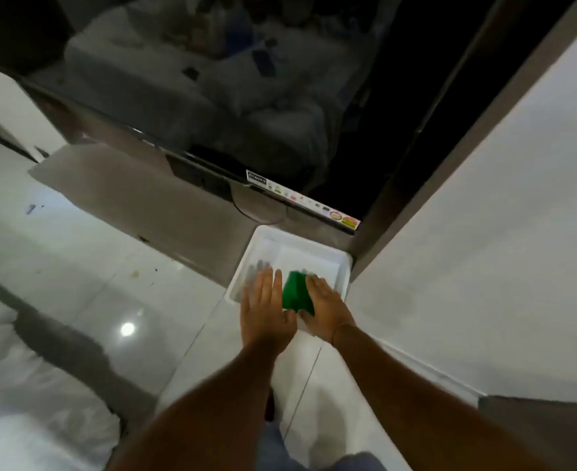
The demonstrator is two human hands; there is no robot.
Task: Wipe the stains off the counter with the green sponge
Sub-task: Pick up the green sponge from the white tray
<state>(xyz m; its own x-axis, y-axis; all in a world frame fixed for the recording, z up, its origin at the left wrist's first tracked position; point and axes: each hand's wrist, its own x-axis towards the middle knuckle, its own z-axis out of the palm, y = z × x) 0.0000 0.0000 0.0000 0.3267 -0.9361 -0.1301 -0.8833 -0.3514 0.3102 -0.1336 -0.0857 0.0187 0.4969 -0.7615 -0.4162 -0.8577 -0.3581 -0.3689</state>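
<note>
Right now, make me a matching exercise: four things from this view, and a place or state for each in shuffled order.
Things:
1. green sponge
2. white tub
3. left hand
4. stains

Places or states:
A. on the glossy floor tiles, far left of the hands
B. between the two hands
C. fingers spread flat, over the tub's left side
D. on the floor by the wall corner

Pairs: 1-B, 2-D, 3-C, 4-A

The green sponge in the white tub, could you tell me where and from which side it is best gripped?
Probably by its two long sides, coming from above. The green sponge sits in the white tub, narrow end away, between the left hand and right hand, whose open palms flank those sides. The tub wall seems to block low side approaches.
</note>
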